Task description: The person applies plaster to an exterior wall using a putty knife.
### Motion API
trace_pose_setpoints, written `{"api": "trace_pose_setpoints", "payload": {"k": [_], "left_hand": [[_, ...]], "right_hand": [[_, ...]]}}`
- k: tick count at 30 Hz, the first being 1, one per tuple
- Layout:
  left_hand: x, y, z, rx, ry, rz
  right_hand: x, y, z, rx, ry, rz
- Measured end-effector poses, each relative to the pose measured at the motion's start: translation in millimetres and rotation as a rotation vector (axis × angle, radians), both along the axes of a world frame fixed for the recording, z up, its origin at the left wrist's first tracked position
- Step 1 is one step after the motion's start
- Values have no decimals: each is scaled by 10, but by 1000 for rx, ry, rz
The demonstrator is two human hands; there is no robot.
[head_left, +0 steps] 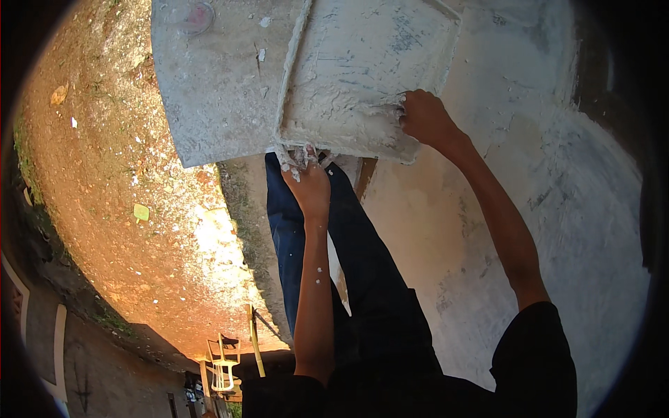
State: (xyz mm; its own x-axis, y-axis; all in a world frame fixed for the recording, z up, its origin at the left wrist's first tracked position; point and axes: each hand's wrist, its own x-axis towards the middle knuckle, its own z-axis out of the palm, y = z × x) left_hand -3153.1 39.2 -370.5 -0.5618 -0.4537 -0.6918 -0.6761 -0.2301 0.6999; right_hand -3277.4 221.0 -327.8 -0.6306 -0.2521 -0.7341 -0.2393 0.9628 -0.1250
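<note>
Grey board point(216, 90), tray point(376, 151) w/ far end pt. cut off; L hand point(308, 182) at near rim, R hand point(428, 120) curled, grips unclear.

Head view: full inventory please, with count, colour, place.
tray: 1, whitish grey, top centre
paste: one spread, off-white, in the tray
board: 1, grey, top, left of tray
round item: 1, pinkish, blurred, on board
ground: 1, orange-brown, left
flat scrap: 1, yellow-green, on ground
chair: 1, pale yellow, lower left
pole: 1, yellow, beside chair
broad surface: 1, pale grey, right
trousers: 1 pair, dark navy, centre
left hand: 1, paste-whitened fingers, tray's near edge
right hand: 1, bare, tray's right side
</note>
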Motion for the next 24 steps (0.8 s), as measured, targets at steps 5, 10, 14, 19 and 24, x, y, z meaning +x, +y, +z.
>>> {"api": "trace_pose_setpoints", "payload": {"k": [5,10,14,19,24], "left_hand": [[18,30,3,-12,-23,-7],[33,18,-26,-29,-44,-58],[-3,28,28,14,-42,-28],[12,26,73,33,-47,9],[-48,22,90,41,-12,30]], "right_hand": [[-107,-57,-146,-65,14,-98],[-154,-69,-400,-67,-248,-267],[26,74,-435,-151,-116,-234],[-9,-56,-504,-171,-196,-46],[-192,-134,-411,-75,-403,-13]]}}
